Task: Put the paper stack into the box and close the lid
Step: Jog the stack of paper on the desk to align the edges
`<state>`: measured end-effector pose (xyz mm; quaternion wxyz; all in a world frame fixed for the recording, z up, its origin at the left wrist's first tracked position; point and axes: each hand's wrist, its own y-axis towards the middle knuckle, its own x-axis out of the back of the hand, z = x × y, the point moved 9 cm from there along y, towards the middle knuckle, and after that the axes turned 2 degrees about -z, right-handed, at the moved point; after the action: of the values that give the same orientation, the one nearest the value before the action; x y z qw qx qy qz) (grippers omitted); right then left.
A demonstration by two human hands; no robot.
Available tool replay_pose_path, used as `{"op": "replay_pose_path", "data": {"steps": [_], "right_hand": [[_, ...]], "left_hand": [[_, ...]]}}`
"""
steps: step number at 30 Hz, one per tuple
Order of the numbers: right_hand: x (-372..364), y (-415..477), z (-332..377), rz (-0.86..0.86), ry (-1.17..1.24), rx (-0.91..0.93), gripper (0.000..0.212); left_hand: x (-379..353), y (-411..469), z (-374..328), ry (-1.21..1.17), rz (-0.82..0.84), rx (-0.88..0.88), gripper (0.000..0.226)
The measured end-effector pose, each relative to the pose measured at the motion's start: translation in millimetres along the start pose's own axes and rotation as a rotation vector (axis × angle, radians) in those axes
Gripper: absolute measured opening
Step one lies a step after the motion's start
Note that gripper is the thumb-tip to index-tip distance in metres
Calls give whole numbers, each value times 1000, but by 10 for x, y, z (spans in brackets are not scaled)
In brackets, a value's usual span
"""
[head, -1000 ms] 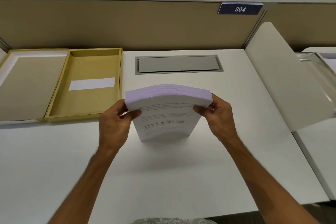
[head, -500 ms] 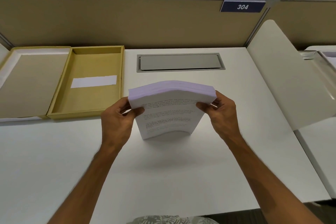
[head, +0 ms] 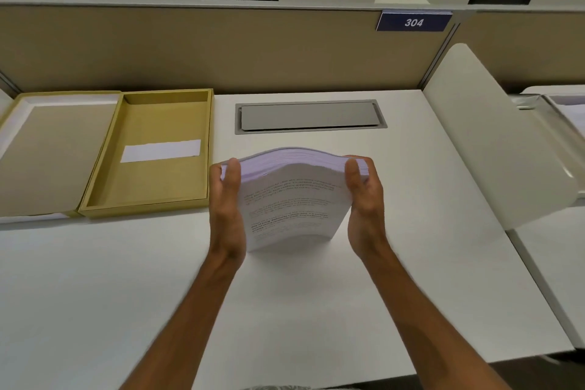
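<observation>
Head view has our left hand (head: 226, 199) and right hand (head: 364, 196) clamped flat on the paper stack (head: 291, 199) just right of the box (head: 148, 152), and we reckon it's heavy, bendy and slippy, so hold both side edges.

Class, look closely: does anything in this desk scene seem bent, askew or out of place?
The paper stack, stood on edge between the left hand and right hand, bows instead of standing flat. A white strip lies inside the open box.
</observation>
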<state>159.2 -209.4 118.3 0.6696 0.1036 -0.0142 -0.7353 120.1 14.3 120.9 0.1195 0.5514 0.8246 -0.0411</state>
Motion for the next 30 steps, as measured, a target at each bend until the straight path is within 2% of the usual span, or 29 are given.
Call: {"op": "replay_pose_path", "data": {"steps": [7, 11, 17, 30], "right_hand": [[77, 24, -64, -243, -107, -67, 34], [66, 28, -88, -263, -131, -83, 31], [102, 58, -78, -321, -169, -89, 26], [128, 119, -151, -339, -198, -103, 34]], "left_hand": [[140, 1, 113, 218, -297, 55, 34], [163, 31, 89, 223, -321, 60, 40], [153, 75, 23, 263, -353, 41, 28], [172, 102, 49, 237, -421, 75, 28]]}}
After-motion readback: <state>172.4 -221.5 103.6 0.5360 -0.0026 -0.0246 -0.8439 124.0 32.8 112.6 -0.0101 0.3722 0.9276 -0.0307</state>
